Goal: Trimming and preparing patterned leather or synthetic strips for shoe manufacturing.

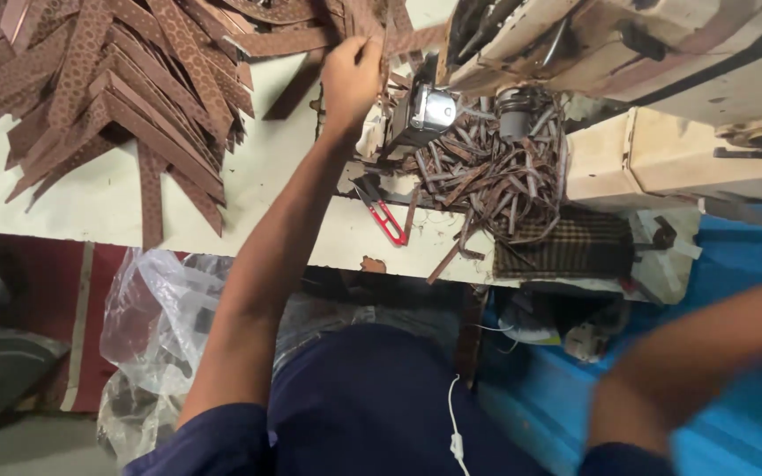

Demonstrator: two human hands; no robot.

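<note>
In the head view, the left hand (352, 72) is seen reaching to the upper middle of the frame, its fingers (370, 55) pinched on a brown patterned strip (396, 42) that hangs just beside the sewing machine (663, 53). A large heap of similar brown strips (116, 79) is spread across the upper left of the pale surface (99, 203). Below the hand, red-handled thread snips (385, 216) are laid near the surface's front edge, next to a pile of narrow offcuts (487, 172) at centre right. A checked cloth (566, 247) is seen under the offcuts. A clear plastic bag (156, 308) hangs at lower left. The right forearm (698, 353) is blurred at lower right; its hand is out of frame, so its fingers cannot be judged.
</note>
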